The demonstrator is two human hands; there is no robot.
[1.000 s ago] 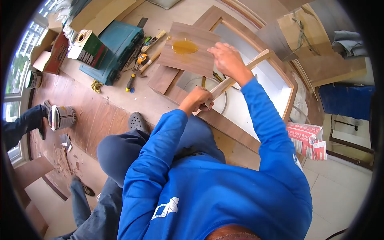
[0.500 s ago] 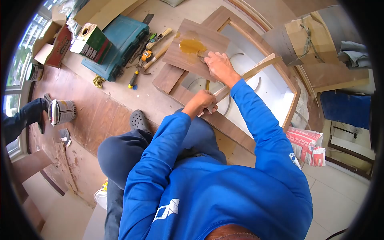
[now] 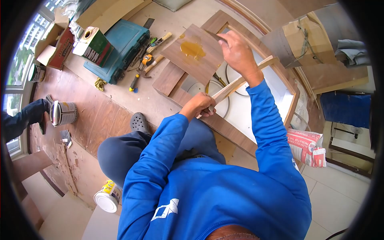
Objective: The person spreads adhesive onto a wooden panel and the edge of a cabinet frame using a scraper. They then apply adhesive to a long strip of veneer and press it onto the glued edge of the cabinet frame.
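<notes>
My left hand (image 3: 198, 105) is closed around the near end of a long thin wood strip (image 3: 245, 79), which slants over an open cabinet box with a wood frame (image 3: 294, 106) and white inside. My right hand (image 3: 240, 52) is raised above the strip's far part, thumb and fingertips drawn together. Whatever they pinch is too small or blurred to make out. To the left of that hand lies a wood-grain board (image 3: 176, 51) bearing a puddle of amber glue-like liquid (image 3: 193, 49). Beneath the strip, a cable or hose loop (image 3: 218, 80) shows inside the box.
A teal tool case (image 3: 124, 42), a hammer (image 3: 154, 66), a screwdriver (image 3: 135, 83) and a green-white can (image 3: 94, 46) lie at upper left. Another person's leg (image 3: 24, 116) is beside a paint bucket (image 3: 64, 113). A red-white cement bag (image 3: 308, 148) sits right; a white-lidded tub (image 3: 106, 201) stands lower left.
My right hand has lifted off the puddle on the board and moved up and right, over the strip. My left hand keeps its grip on the strip, shifted slightly.
</notes>
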